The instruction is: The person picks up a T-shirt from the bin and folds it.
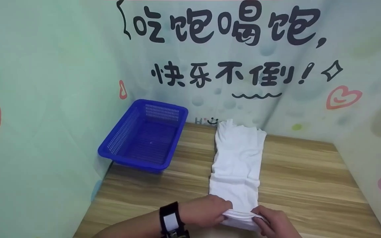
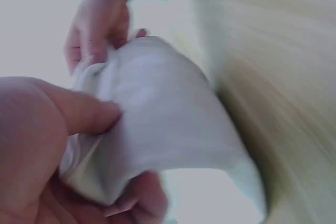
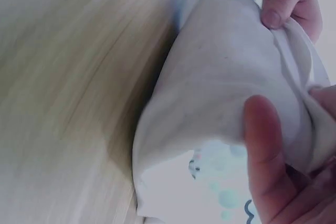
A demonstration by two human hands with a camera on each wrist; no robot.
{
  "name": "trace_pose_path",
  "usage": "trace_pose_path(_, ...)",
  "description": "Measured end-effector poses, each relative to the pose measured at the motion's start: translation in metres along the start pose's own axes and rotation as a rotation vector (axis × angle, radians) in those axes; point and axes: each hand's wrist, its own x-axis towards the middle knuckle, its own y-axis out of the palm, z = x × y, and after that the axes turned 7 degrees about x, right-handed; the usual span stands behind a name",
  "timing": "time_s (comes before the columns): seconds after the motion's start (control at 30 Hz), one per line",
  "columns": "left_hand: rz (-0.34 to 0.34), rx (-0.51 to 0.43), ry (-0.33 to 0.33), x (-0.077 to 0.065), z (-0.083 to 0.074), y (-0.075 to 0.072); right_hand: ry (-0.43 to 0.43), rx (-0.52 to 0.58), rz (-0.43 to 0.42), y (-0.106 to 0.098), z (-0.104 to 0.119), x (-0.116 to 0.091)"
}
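A white folded cloth garment (image 1: 238, 158) lies as a long strip on the wooden table, its far end at the back wall; its exact kind does not show. My left hand (image 1: 207, 210) pinches the left corner of the near end, and my right hand (image 1: 275, 221) pinches the right corner. Between them the near edge is lifted and shows several layers. In the left wrist view the cloth (image 2: 163, 103) arches up off the table, with the left thumb on top and fingers below. The right wrist view shows the same raised cloth (image 3: 210, 77) from the other side.
A blue plastic basket (image 1: 174, 145) with slotted walls stands at the back left of the table (image 1: 303, 178). Printed fabric walls (image 1: 45, 99) close in the table at the left, back and right.
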Motion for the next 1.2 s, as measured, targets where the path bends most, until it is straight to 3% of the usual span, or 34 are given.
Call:
trace_pose_path(0.17, 0.078, -0.086, 0.14, -0.007, -0.005, -0.02, -0.087, 0.061, 0.049, -0.006, 0.008, 0.0)
trace_pose_path(0.27, 0.06, -0.165, 0.14, -0.005, -0.001, -0.029, -0.137, 0.1, 0.055, -0.013, 0.012, 0.004)
trace_pose_path(0.37, 0.025, -0.245, 0.086, 0.005, 0.013, -0.033, -0.127, 0.059, 0.009, -0.02, 0.013, 0.012)
trace_pose_path(0.43, 0.009, -0.301, 0.04, 0.014, 0.026, -0.032, -0.057, 0.0, -0.045, -0.025, 0.012, 0.021)
trace_pose_path(0.53, 0.01, -0.352, -0.025, 0.031, 0.049, -0.028, 0.123, -0.013, -0.102, -0.031, 0.005, 0.038)
trace_pose_path(0.7, -0.027, -0.369, -0.141, 0.063, 0.088, -0.016, 0.435, 0.033, -0.104, -0.038, -0.021, 0.069)
trace_pose_path(0.83, -0.068, -0.413, -0.264, 0.082, 0.114, -0.005, 0.536, 0.027, -0.073, -0.04, -0.053, 0.091)
trace_pose_path(0.9, -0.064, -0.396, -0.323, 0.089, 0.124, 0.003, 0.552, 0.008, -0.058, -0.039, -0.071, 0.101)
trace_pose_path(1.03, -0.024, -0.261, -0.422, 0.101, 0.135, 0.022, 0.556, -0.12, -0.028, -0.032, -0.104, 0.117)
trace_pose_path(1.2, -0.036, -0.086, -0.461, 0.106, 0.138, 0.04, 0.543, -0.288, -0.037, -0.022, -0.131, 0.12)
